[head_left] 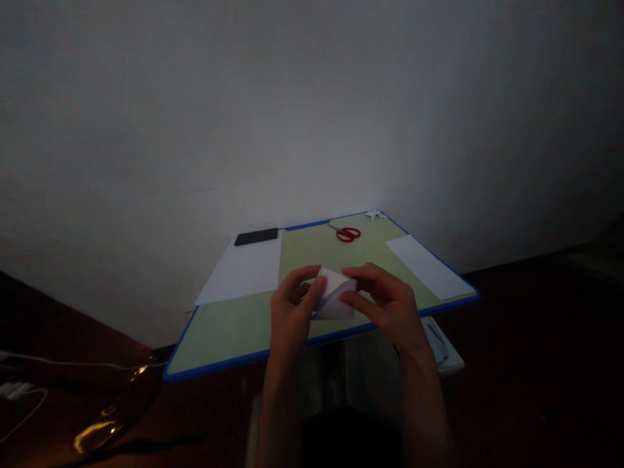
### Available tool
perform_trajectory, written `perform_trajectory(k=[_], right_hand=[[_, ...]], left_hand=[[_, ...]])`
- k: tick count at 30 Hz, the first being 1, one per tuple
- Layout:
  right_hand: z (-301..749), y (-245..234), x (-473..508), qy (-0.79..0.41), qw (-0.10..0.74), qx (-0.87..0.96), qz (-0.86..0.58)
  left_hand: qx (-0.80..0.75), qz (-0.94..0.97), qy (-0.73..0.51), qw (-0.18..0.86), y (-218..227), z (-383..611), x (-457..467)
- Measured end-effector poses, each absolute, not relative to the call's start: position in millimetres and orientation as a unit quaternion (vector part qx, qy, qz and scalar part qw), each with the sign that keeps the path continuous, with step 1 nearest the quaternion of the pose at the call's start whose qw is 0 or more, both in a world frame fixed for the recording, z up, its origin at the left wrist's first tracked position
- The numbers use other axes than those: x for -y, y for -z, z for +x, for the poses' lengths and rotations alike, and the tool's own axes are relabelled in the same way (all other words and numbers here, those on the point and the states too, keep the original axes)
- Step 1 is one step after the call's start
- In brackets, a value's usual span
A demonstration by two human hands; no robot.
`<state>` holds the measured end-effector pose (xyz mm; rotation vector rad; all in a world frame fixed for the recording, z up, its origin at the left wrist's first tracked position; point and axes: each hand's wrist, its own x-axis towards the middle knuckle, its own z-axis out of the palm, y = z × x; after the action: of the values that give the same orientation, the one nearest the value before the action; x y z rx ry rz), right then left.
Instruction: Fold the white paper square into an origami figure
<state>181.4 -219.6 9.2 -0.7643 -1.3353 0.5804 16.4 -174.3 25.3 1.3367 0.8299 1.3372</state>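
A small folded piece of white paper (335,296) is held above the near part of a green board with a blue rim (219,328). My left hand (291,312) pinches its left side, thumb on top and fingers curled under. My right hand (385,299) grips the right side, fingers pressed along a fold. Both hands are closed on the paper.
On the board lie a white sheet (244,272) at the left, a narrower white strip (429,266) at the right and red scissors (348,234) at the back. A black phone (256,236) sits at the far left corner. White cables (19,390) trail on the dark floor at left.
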Motion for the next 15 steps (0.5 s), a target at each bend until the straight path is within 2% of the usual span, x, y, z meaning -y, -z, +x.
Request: perform_trajectory(k=[7, 12, 15], right_hand=[[191.2, -6.2, 221.1, -0.266, 0.628, 0.64, -0.354], [192.4, -4.8, 215.8, -0.237, 0.685, 0.573, -0.382], [190.2, -6.9, 216.7, -0.224, 0.715, 0.546, -0.376]], left_hand=[[-0.339, 0.551, -0.537, 0.541, -21.3, 14.5, 173.1], [-0.295, 0.618, -0.56, 0.467, -25.7, 7.3, 175.2], [-0.246, 0.665, -0.531, 0.464, -29.2, 1.7, 178.1]])
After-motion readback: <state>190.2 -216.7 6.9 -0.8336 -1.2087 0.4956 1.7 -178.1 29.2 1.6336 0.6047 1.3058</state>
